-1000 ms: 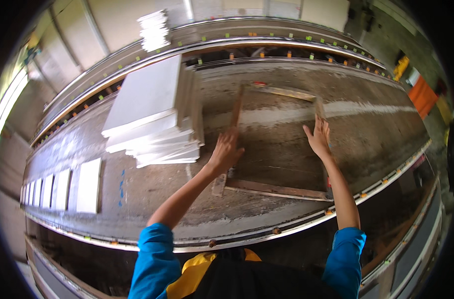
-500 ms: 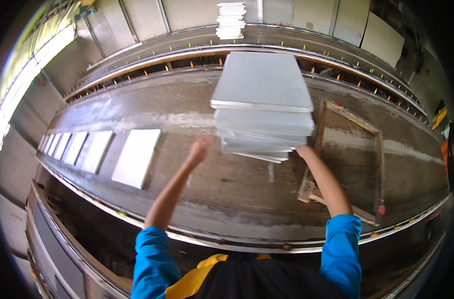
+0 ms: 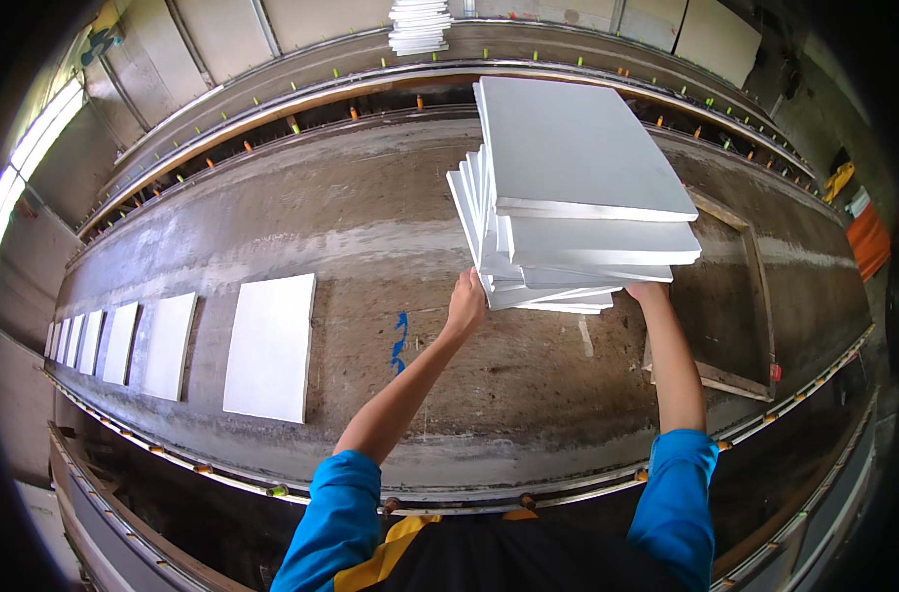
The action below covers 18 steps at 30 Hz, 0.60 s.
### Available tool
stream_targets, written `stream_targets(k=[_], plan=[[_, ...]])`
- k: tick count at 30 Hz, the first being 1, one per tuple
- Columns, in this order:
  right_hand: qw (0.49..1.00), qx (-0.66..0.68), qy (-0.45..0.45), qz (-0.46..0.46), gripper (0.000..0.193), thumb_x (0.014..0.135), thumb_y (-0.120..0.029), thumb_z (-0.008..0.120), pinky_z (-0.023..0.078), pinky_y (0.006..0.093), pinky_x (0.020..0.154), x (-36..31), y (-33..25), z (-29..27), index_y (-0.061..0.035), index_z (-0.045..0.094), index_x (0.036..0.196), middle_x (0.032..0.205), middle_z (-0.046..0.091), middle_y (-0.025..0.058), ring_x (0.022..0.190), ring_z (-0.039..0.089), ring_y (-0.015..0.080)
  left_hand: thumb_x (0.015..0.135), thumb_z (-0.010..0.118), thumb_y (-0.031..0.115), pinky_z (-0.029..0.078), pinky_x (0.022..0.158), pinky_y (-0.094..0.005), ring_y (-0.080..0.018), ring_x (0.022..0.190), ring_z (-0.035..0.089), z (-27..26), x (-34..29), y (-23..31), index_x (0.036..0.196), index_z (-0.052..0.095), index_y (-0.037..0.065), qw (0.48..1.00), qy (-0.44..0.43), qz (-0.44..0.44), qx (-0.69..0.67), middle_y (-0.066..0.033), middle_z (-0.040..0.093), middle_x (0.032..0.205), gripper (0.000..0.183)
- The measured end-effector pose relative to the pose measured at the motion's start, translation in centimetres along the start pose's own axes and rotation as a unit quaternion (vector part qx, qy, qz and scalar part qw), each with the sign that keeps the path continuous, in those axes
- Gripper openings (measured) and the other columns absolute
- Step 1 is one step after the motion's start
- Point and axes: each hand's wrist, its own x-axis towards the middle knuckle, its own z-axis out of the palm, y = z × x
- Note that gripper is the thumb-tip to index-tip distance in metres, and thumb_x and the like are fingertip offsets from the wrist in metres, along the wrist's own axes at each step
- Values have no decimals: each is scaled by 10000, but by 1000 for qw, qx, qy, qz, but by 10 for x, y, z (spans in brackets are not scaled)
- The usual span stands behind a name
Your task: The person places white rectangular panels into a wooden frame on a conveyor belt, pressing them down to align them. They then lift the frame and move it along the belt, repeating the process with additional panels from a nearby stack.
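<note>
A tall, uneven stack of white rectangular panels (image 3: 587, 148), perhaps stretched canvases, stands over the long brown table in front of me. My left hand (image 3: 465, 302) is closed at the stack's near left corner, its fingers against the lower panels. At the near right, my right hand (image 3: 650, 291) grips the underside of the stack's edge, with its fingers mostly hidden below the panels. The panels lie askew, fanned out at the left side. To the left, a single white panel (image 3: 270, 347) lies flat, first in a spaced row of several others.
A wooden frame (image 3: 755, 266) lies on the table (image 3: 370, 266) at right, partly covered by the stack. Blue marks (image 3: 400, 340) show left of my hands. Orange and green pegs line the table's rails. Another white stack (image 3: 419, 27) stands on the far table.
My left hand has moved right, onto the stack's near corner. The stack has shifted right and turned, now overlapping more of the wooden frame. Blue marks on the table have come into sight.
</note>
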Motion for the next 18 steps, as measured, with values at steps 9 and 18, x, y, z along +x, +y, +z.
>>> stream_targets(k=[9,18], plan=[[977,167,-40,126,449,860,-286,395,403,400,880,-20,-42,47,-67,377,1252,1247,426,100,1098,422,249,911,247,432,461,754,-371,-280,959,535,-32,25,-24,1254,349,19,995,-53,-18,-79,-181,519,1081,547],[985,-63,-128,100,463,805,-180,475,440,400,842,-21,-42,36,-52,382,1241,1243,430,109,1085,437,258,858,223,591,372,894,-388,-271,1109,424,-25,7,2,1320,289,48,968,-96,-114,-200,-144,385,1272,716]])
